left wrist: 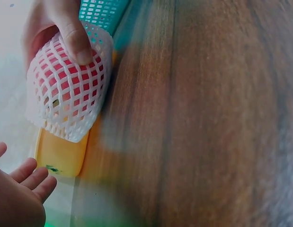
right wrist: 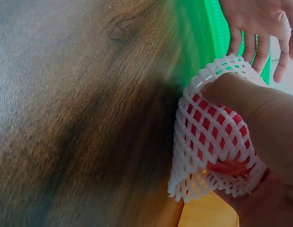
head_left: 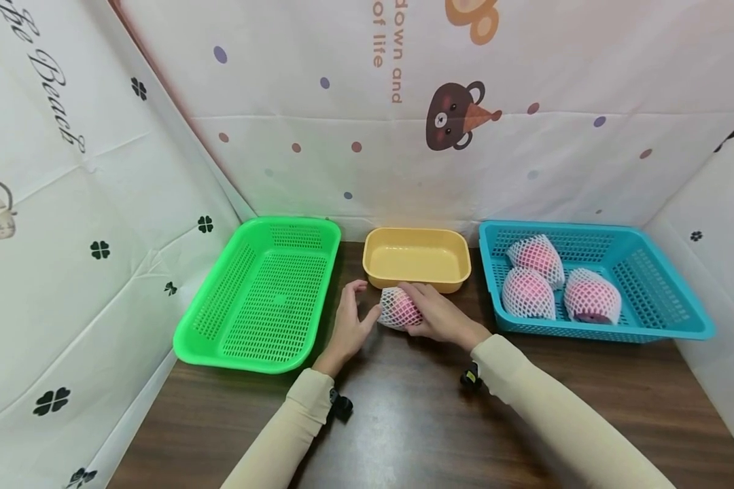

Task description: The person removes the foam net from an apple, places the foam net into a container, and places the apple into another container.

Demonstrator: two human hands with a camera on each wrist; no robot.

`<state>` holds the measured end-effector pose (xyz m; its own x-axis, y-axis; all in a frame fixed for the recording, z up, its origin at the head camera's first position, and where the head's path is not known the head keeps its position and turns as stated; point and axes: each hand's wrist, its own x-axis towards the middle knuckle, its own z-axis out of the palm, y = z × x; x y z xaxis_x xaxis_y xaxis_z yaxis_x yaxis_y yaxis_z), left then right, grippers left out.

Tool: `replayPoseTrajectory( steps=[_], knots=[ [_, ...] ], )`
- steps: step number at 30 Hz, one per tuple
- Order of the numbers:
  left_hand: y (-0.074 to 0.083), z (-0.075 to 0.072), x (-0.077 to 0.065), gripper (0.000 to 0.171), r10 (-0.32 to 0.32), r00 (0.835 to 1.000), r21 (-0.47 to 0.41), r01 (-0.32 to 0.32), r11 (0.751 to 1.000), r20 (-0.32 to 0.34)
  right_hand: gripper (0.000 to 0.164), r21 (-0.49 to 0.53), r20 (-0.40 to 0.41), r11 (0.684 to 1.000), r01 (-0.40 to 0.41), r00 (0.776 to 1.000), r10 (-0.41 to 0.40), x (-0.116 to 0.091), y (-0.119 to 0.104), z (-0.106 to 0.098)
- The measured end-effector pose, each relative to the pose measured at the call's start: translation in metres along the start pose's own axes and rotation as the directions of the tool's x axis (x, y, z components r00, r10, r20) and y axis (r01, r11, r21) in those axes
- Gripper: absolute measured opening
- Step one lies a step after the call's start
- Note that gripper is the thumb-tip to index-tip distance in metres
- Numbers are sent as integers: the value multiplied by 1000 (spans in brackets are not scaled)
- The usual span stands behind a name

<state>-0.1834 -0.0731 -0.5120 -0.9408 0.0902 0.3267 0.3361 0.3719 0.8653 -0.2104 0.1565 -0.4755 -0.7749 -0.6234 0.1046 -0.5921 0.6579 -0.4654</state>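
Over there, the right hand (head_left: 438, 314) clasps a foam-netted red fruit (head_left: 397, 309); the left hand (head_left: 351, 324), unclenched, fingers loosely spread, hovers just beside it.

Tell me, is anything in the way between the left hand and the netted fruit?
Nothing visible is. The left hand is right beside the netted fruit, which the right hand grips from the other side. The yellow tray sits beyond the fruit, not between them.
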Motion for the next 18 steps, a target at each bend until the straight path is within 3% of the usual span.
replayPoseTrajectory(
  steps=[12,18],
  knots=[
    [-1,2,1,58,-8,1000,-2,8,1000,8,91,-12,-11,1000,-4,1000,4,0,-1,0],
    [-1,2,0,59,-20,1000,-9,20,1000,10,93,-23,1,998,-59,998,59,-1,-4,1]
  ],
)
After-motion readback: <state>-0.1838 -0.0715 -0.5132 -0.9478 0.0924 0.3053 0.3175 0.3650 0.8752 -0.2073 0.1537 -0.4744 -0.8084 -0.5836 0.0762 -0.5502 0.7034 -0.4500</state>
